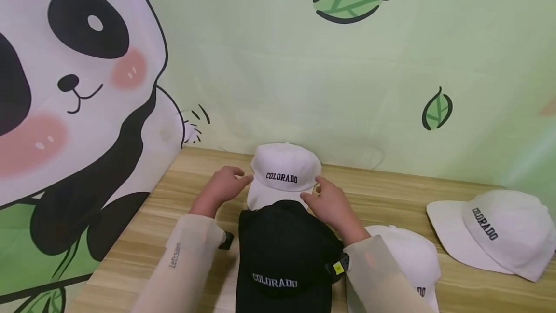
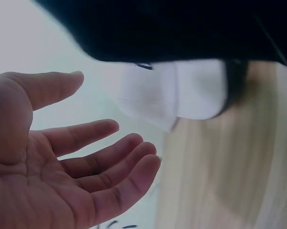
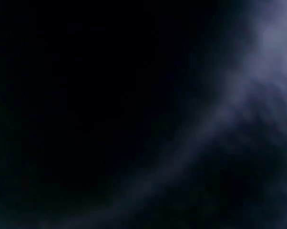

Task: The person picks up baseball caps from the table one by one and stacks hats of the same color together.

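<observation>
At the back of the table, a white baseball cap (image 1: 284, 163) with dark COLORADO lettering faces me. My left hand (image 1: 223, 187) is at its left side, thumb and fingers spread apart. In the left wrist view the left hand (image 2: 81, 167) shows its palm, with loosely bent fingers and nothing in them, apart from the white cap (image 2: 146, 93). My right hand (image 1: 327, 202) is at the cap's right side, fingertips by its edge; whether they touch is unclear. A black COLORADO cap (image 1: 284, 245) lies between my forearms, overlapping the white brim. The right wrist view is dark and blurred.
Another white cap (image 1: 404, 250) is partly hidden under my right forearm. A further white cap (image 1: 506, 231) lies at the far right, brim pointing left. Behind the wooden table (image 1: 386, 197) hangs a green cloth backdrop (image 1: 260, 62) printed with a panda and leaves.
</observation>
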A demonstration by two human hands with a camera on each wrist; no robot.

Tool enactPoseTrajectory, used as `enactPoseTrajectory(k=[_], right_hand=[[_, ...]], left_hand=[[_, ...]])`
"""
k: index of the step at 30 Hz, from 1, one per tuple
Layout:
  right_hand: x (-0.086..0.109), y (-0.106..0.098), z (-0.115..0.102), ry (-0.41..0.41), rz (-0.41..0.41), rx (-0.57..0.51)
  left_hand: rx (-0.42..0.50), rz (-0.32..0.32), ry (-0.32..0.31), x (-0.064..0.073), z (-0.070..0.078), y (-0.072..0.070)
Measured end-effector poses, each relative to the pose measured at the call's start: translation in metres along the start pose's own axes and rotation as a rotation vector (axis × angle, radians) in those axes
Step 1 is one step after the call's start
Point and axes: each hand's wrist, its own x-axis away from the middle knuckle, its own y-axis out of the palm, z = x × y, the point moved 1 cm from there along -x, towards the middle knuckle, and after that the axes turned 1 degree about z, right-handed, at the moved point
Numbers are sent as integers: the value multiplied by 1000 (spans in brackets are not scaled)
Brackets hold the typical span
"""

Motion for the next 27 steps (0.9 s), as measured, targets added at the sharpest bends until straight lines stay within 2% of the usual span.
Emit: enactPoseTrajectory(k=[12, 22, 27], right_hand=[[-14, 22, 12, -9, -56, 14], [-23, 32, 25, -9, -99, -63], [-24, 35, 27, 16, -113, -126]], left_hand=[[97, -142, -110, -26, -19, 22], [91, -120, -85, -32, -22, 30], [138, -106, -72, -33, -22, 36]])
